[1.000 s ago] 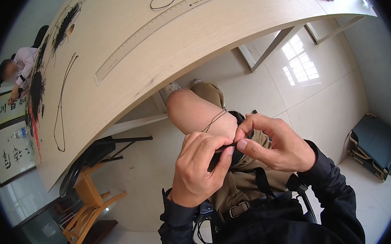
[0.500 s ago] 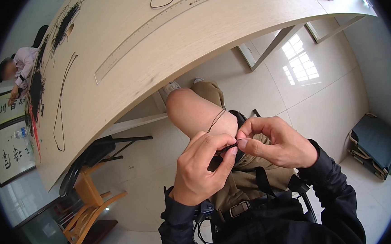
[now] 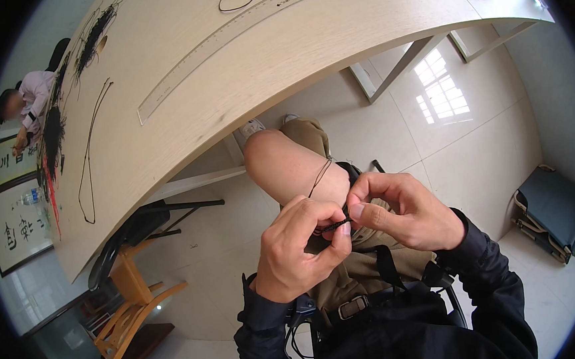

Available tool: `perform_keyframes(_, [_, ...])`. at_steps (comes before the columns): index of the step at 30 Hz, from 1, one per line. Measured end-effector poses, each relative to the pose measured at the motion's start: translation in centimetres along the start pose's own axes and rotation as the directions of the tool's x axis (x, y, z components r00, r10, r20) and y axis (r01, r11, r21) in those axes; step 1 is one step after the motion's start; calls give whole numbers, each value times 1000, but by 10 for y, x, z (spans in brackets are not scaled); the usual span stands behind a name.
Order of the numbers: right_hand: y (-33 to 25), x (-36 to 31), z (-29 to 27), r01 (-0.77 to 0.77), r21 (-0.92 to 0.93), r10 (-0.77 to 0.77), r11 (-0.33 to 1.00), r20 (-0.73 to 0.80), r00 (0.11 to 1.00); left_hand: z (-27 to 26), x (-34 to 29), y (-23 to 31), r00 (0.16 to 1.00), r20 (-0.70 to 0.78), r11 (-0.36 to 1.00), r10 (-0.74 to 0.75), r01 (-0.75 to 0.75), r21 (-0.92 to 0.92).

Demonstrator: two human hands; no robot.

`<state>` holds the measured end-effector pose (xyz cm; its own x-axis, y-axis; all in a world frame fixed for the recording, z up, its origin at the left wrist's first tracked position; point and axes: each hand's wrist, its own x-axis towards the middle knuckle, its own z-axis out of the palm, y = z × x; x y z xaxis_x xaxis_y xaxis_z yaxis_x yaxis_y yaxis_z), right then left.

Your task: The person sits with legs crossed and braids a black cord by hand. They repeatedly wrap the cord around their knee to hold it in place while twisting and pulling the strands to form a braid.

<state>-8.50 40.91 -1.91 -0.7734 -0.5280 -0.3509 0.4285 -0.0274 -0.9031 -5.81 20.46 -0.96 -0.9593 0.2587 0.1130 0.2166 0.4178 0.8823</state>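
Observation:
A short black braided cord (image 3: 335, 226) is pinched between the thumb and fingers of my left hand (image 3: 296, 250). My right hand (image 3: 405, 213) closes thumb against forefinger at the cord's right end, above my lap. Fingertips hide part of that end. From my left hand a thin dark cord loop (image 3: 320, 175) runs up across my bare thigh. On the table (image 3: 193, 99), beyond both hands, lie a clear ruler (image 3: 216, 49), a long thin cord loop (image 3: 90, 146) and a rounder black loop (image 3: 241, 6).
Bundles of black thread (image 3: 53, 130) and red strands (image 3: 52, 193) lie along the table's left side. A co-worker in a pink top (image 3: 35, 88) sits beyond. A wooden chair (image 3: 130, 282) stands lower left; a folded dark-green cot-like item (image 3: 552, 211) leans at the right wall.
Both hands keep their pinch. My left thumb and fingers have shifted slightly, and more of the braided cord shows between the hands, slanting up to the right.

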Motion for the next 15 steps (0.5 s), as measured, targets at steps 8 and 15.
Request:
perform_keyframes(8, [0,1,0,305,-418,-321,856,34,947,-2,1,-3,998,-43,996,37,-33,77])
perform_keyframes(15, [-1,1,4,293,-459,-332,839,-3,943,-2,1,-4,996,-32,986,85,-79,148])
